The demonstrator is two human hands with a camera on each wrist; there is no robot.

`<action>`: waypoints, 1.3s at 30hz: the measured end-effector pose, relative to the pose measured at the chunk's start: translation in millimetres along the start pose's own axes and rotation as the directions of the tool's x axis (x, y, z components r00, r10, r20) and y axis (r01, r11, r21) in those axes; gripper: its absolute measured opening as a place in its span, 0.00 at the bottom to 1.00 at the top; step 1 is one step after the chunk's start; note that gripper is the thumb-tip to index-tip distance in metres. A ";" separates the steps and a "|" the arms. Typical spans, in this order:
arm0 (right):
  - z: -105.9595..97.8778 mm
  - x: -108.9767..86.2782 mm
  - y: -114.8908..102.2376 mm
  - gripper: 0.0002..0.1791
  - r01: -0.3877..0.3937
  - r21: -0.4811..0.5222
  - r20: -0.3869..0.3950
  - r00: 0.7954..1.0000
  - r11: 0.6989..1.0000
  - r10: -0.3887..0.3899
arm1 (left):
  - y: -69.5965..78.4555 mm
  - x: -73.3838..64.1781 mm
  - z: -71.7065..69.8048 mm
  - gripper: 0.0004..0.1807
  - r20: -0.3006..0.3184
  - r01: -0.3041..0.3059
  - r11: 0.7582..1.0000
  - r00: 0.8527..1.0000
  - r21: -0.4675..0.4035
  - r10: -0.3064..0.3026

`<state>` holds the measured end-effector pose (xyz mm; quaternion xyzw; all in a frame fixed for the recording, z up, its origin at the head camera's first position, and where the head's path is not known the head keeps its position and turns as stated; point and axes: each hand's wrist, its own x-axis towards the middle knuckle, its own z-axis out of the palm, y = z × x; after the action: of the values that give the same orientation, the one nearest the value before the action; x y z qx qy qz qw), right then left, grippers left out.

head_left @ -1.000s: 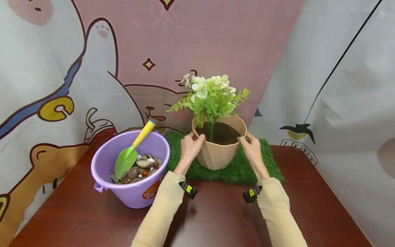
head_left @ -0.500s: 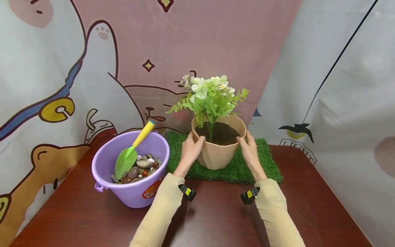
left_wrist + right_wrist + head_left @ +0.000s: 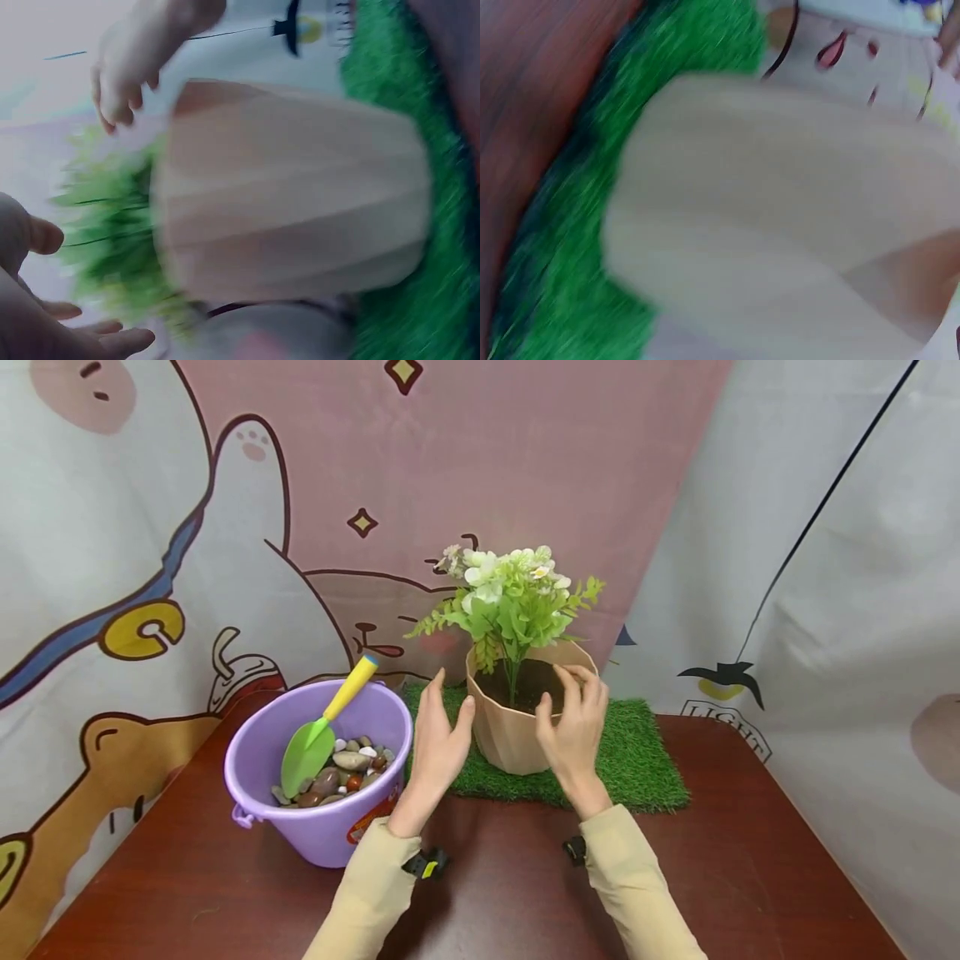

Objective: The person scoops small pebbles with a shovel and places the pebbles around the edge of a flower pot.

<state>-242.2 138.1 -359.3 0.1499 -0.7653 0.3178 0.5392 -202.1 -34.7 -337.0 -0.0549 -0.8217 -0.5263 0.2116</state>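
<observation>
The pot (image 3: pixel 513 745) of flowers (image 3: pixel 513 593) stands upright on the grass mat (image 3: pixel 637 756), between and just beyond the left hand (image 3: pixel 437 742) and right hand (image 3: pixel 576 731), both gripping nothing, fingers loose, thumbs held apart.

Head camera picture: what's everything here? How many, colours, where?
backdrop: 1, multicoloured, behind
table: 1, brown, below
mat: 1, green, on table
flowerpot: 1, beige, on mat
soil: some, brown, in flowerpot
plant: 1, green-white, in soil
bucket: 1, purple, left of mat
stones: many, mixed, in bucket
trowel: 1, green-yellow, in bucket
sleeves: 2, cream, at bottom
gadgets: 2, black, by sleeves
left hand: 1, bare, by flowerpot's left
right hand: 1, bare, by flowerpot's right
</observation>
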 end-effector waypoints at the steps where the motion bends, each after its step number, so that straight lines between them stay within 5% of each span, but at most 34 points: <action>1: 3.6 0.6 -8.2 0.19 0.044 0.010 -0.003 0.999 0.999 -0.044 | 3.4 -4.2 -8.2 0.32 -0.025 -0.036 0.999 0.999 0.009 0.037; 7: 28.5 -4.8 -51.6 0.16 0.142 0.098 0.101 0.983 0.985 -0.152 | 12.8 -23.6 -66.0 0.31 -0.113 -0.177 0.979 0.976 0.105 0.188; 11: 42.6 -11.5 -73.8 0.15 0.004 0.146 0.317 0.947 0.989 -0.051 | 0.8 -26.1 -105.7 0.28 -0.182 -0.161 0.952 0.960 0.262 0.212; 13: 48.1 -14.1 -83.9 0.17 -0.124 0.140 0.452 0.891 0.982 0.048 | -10.0 -25.3 -125.6 0.26 -0.221 -0.116 0.925 0.953 0.361 0.206; 16: 55.5 -16.5 -95.4 0.22 -0.300 0.096 0.632 0.755 0.949 0.175 | -27.9 -23.1 -151.3 0.26 -0.271 0.017 0.881 0.954 0.472 0.127; 19: 62.6 -17.4 -102.1 0.26 -0.419 0.068 0.739 0.631 0.906 0.236 | -43.3 -21.4 -170.8 0.30 -0.295 0.197 0.821 0.955 0.535 -0.037; 22: 67.5 -17.1 -106.1 0.27 -0.484 0.064 0.789 0.560 0.872 0.253 | -52.2 -20.9 -183.0 0.33 -0.284 0.344 0.760 0.934 0.552 -0.216; 25: 69.9 -15.4 -109.4 0.27 -0.504 0.080 0.806 0.540 0.860 0.242 | -55.5 -20.4 -189.5 0.31 -0.245 0.404 0.707 0.915 0.581 -0.321; 28: 70.7 -13.4 -112.2 0.27 -0.498 0.089 0.810 0.540 0.863 0.228 | -56.0 -20.8 -192.3 0.28 -0.231 0.401 0.685 0.915 0.608 -0.331; 39: 66.0 -7.7 -111.4 0.28 -0.460 0.073 0.827 0.523 0.885 0.204 | -54.8 -22.8 -188.2 0.22 -0.261 0.379 0.688 0.925 0.619 -0.275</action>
<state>-223.7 10.5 -344.5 0.2011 -0.8844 0.4194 0.0384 -144.1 -223.0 -325.3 0.2101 -0.9320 -0.2343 0.1798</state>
